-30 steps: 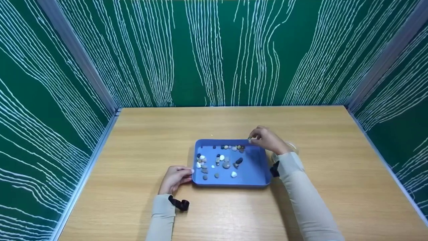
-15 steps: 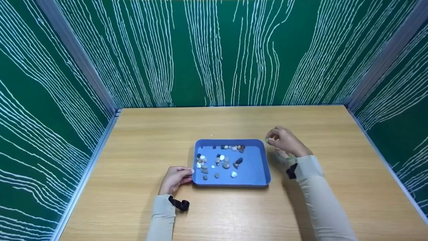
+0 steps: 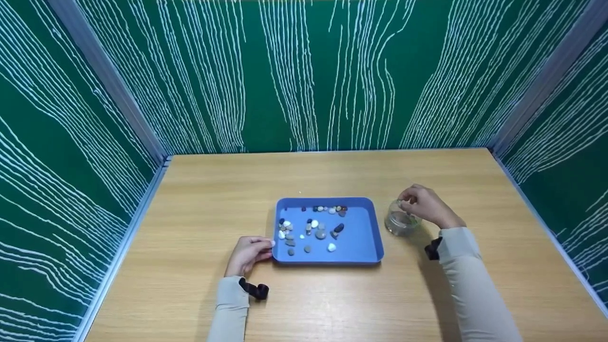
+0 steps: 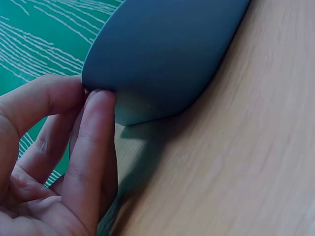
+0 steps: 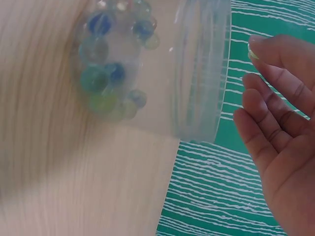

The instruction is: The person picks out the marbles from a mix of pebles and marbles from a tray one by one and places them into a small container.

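My left hand (image 3: 248, 255) pinches the left edge of a blue plastic tray (image 3: 356, 259), thumb and fingers meeting at its rim in the left wrist view. Several pebbles, white, grey, brown and black, lie scattered inside the tray. To the tray's right stands a clear jar (image 3: 398, 227). Over the jar's open mouth is my right hand (image 3: 427, 205), its thumb and index finger pinching a small glass marble (image 5: 253, 53). Only a pale green sliver of that marble shows. Blue, green and clear marbles (image 5: 94, 77) lie at the bottom of the jar in the right wrist view.
A wooden table (image 3: 213, 190) carries the tray and jar. Green panels (image 3: 327, 95) with white wavy lines stand behind and at both sides. A tiny pale speck (image 3: 299, 192) lies just beyond the tray's far edge.
My right hand has moved rightward from the tray's far right corner to above the jar, carrying the marble. The left hand stays at the tray's left edge.
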A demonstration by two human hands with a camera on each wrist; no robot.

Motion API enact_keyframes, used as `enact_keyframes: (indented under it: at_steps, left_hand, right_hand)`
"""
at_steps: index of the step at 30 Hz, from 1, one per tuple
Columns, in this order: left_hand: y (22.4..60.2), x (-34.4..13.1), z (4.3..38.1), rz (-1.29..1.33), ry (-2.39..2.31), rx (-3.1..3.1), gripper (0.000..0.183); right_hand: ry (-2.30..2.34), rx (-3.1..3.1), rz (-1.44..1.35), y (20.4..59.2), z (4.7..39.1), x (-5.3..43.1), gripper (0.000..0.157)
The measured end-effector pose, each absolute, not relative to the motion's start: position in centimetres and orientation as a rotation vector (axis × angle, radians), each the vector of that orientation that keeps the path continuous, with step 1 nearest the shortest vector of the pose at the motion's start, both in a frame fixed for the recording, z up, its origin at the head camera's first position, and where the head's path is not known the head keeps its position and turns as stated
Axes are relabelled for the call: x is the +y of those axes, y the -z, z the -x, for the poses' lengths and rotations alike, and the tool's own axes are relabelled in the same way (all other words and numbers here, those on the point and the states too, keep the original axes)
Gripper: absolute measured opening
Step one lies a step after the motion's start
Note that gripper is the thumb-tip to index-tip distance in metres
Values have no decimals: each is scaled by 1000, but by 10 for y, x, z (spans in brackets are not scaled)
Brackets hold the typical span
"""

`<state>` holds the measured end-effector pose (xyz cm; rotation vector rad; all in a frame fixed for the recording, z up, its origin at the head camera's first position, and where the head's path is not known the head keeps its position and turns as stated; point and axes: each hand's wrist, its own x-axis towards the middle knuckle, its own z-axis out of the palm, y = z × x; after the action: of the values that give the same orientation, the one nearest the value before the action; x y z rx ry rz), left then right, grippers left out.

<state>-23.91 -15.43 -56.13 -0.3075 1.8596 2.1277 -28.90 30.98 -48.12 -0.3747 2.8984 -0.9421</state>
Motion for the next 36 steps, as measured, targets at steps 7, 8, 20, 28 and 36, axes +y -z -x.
enact_keyframes:
  at_steps: [7, 8, 20, 28, 36]
  left_hand:
    - [562, -153, 240, 297, -2139, 1845, 22]
    - [562, -153, 240, 300, -2140, 1844, 23]
    - [561, -152, 239, 312, -2145, 1851, 25]
    - [559, -152, 238, 320, -2141, 1856, 29]
    - [556, -151, 236, 305, -2130, 1896, 13]
  right_hand:
    - [926, 2901, 350, 481, 285, 315, 17]
    - [930, 2900, 347, 480, 285, 315, 17]
    - [944, 2896, 343, 479, 282, 317, 22]
    - [957, 2917, 358, 485, 280, 321, 19]
    - [989, 2958, 405, 485, 278, 323, 17]
